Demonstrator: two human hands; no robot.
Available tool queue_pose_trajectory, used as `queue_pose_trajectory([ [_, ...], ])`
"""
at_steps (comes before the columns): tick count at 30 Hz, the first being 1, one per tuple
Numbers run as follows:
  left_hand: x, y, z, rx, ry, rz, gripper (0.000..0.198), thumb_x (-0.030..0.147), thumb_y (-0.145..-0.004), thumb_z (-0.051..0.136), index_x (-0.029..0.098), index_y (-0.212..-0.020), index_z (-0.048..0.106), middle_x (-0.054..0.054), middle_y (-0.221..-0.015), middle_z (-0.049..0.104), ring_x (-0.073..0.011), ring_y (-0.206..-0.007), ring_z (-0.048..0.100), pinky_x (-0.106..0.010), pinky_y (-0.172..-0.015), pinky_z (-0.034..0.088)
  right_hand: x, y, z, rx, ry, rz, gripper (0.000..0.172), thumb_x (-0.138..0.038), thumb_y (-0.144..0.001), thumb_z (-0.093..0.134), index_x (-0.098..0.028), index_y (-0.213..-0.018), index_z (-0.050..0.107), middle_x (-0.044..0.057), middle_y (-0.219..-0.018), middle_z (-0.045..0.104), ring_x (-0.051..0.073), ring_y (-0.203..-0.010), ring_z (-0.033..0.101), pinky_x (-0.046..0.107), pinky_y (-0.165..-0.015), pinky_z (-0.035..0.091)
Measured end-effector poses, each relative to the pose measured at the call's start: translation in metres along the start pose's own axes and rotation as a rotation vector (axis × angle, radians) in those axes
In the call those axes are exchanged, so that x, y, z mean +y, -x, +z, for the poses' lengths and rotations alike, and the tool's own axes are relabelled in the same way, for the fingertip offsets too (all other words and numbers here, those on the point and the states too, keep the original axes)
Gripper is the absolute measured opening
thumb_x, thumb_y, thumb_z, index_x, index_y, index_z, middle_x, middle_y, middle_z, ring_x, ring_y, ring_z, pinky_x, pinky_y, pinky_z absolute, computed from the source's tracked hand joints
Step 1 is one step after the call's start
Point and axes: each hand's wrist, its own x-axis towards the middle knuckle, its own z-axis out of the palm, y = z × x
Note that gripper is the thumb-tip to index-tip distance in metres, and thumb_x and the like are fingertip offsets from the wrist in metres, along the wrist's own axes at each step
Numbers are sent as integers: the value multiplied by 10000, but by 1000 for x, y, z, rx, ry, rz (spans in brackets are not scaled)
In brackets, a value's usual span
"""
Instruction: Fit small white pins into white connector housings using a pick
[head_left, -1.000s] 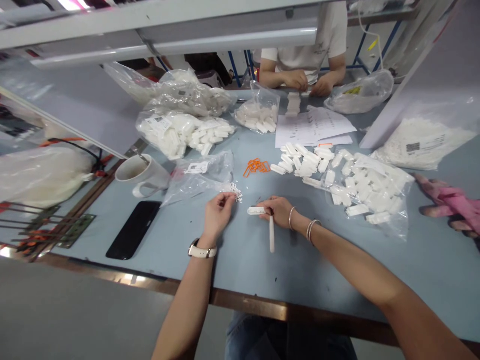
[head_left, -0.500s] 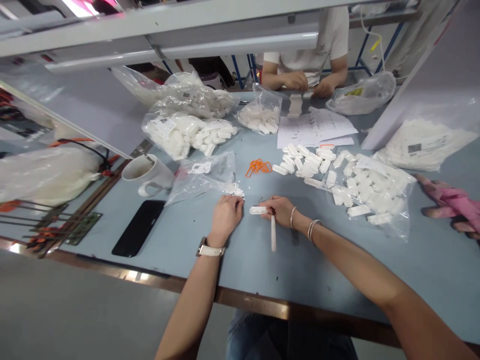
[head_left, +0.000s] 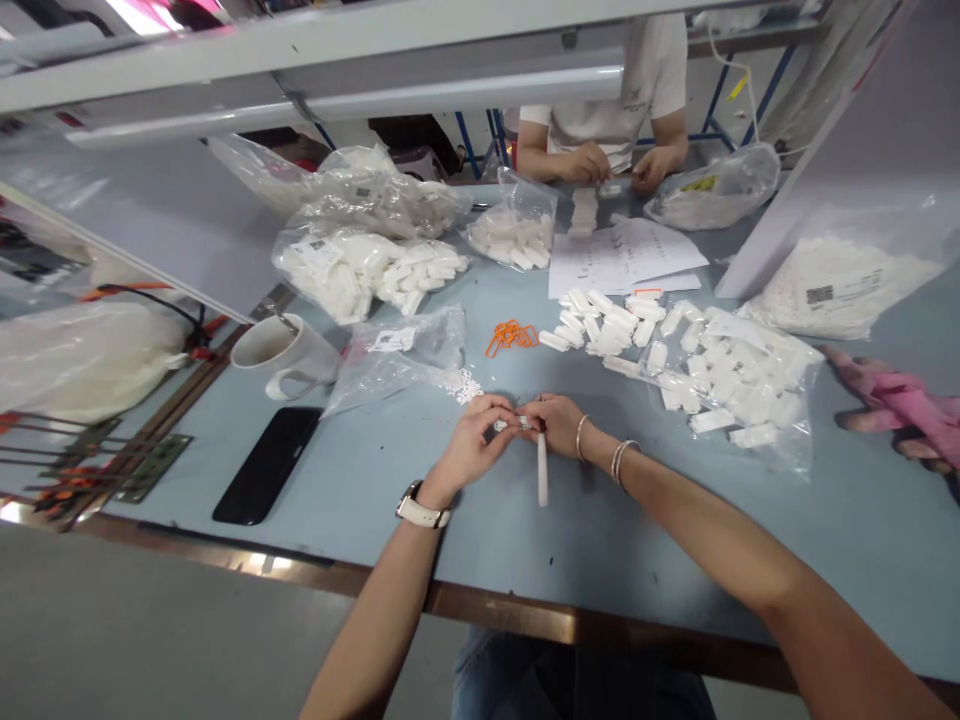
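My two hands meet over the blue table [head_left: 585,530]. My right hand [head_left: 553,422] is closed on a small white plastic piece [head_left: 514,424] and also keeps a white rod-shaped tool [head_left: 541,469] that points down toward me. My left hand [head_left: 475,443] is pinched against the left end of that same piece; whether it holds a tiny part is hidden. A little heap of tiny white parts [head_left: 461,385] lies just beyond my left hand, beside an opened clear bag [head_left: 397,355].
Loose white pieces [head_left: 607,320] and a bag of them [head_left: 731,375] lie at right, orange clips [head_left: 511,335] in the middle. A mug [head_left: 281,355] and black phone [head_left: 268,463] sit at left. Full bags [head_left: 360,265], papers [head_left: 622,255], a seated person [head_left: 607,120] and a pink cloth [head_left: 900,400] lie farther out.
My left hand left the heap of tiny parts and moved right to meet my right hand at the white piece. My right hand stayed in place.
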Motion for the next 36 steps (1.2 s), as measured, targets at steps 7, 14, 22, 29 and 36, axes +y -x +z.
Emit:
queue_pose_trajectory([
  [7,4,1,3,36,-150,71,104,157,-860,522,179,-844,623,-76,-946,590,-203,-925,527,-360,-853,454,0,0,-1,-2,-6,-3,363,-172,-767,636,-197,-540,353,-50,-541,431,107,-584,385,219,-607,323],
  [14,3,1,6,65,-204,87,90,170,-857,529,174,-815,609,-77,-917,599,-209,-899,523,-359,-832,457,-1,1,-1,-11,-22,-11,341,-162,-784,615,-195,-552,366,-46,-552,438,109,-603,393,217,-619,330],
  [22,4,-1,12,26,-164,-177,83,213,-814,575,181,-884,608,-50,-841,646,-202,-825,578,-342,-783,475,3,2,1,1,-2,17,320,-180,-772,615,-192,-552,381,-48,-550,415,111,-615,415,214,-610,322],
  [29,-12,-1,2,61,-75,-266,134,317,-806,600,191,-791,643,-32,-789,672,-177,-746,586,-301,-726,469,3,3,-1,-1,4,15,306,-146,-763,627,-190,-556,406,-19,-597,533,122,-658,463,217,-632,355],
  [36,-44,5,-24,182,-362,-543,212,316,-802,534,157,-764,670,-64,-785,697,-205,-714,592,-316,-710,445,1,3,-2,-26,27,24,270,-126,-757,649,-182,-556,477,7,-654,605,135,-684,501,235,-650,372],
])
